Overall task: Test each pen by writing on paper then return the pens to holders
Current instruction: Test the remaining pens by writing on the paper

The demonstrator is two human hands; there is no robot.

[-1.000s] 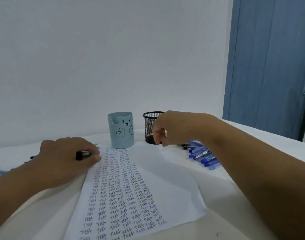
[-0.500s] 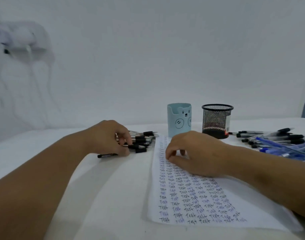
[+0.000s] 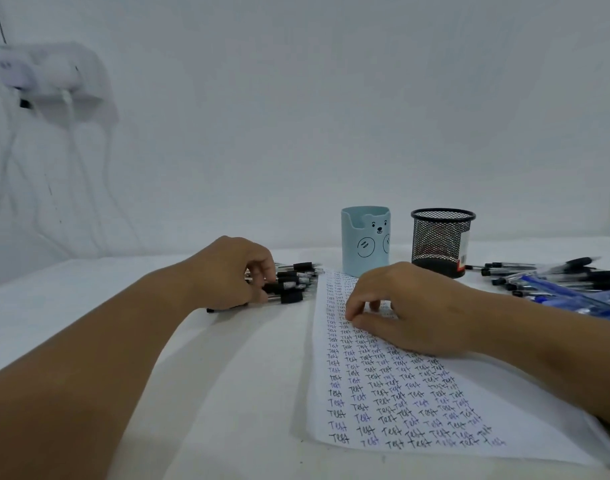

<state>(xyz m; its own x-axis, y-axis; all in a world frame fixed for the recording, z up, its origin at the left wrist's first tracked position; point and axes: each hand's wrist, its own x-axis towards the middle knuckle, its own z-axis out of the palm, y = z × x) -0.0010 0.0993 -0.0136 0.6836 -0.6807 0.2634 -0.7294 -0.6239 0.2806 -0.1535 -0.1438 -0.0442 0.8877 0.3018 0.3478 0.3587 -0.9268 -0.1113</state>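
A sheet of paper (image 3: 383,393) covered with rows of the word "Test" lies on the white table. My right hand (image 3: 400,306) rests on its upper part with loosely curled fingers and holds nothing that I can see. My left hand (image 3: 234,271) sits on a pile of black pens (image 3: 293,282) left of the paper. Its fingers curl down round a pen whose end pokes out below the palm. Behind the paper stand a light blue bear holder (image 3: 364,244) and a black mesh holder (image 3: 442,240); I see no pens above their rims.
A second heap of black pens (image 3: 573,271) and blue pens (image 3: 573,299) lies at the right edge, right of the mesh holder. A white wall socket (image 3: 50,74) with hanging cables is on the wall at the far left.
The view swung left. My right hand came down from the mesh holder onto the paper. My left hand moved off the paper's corner to the black pen pile.
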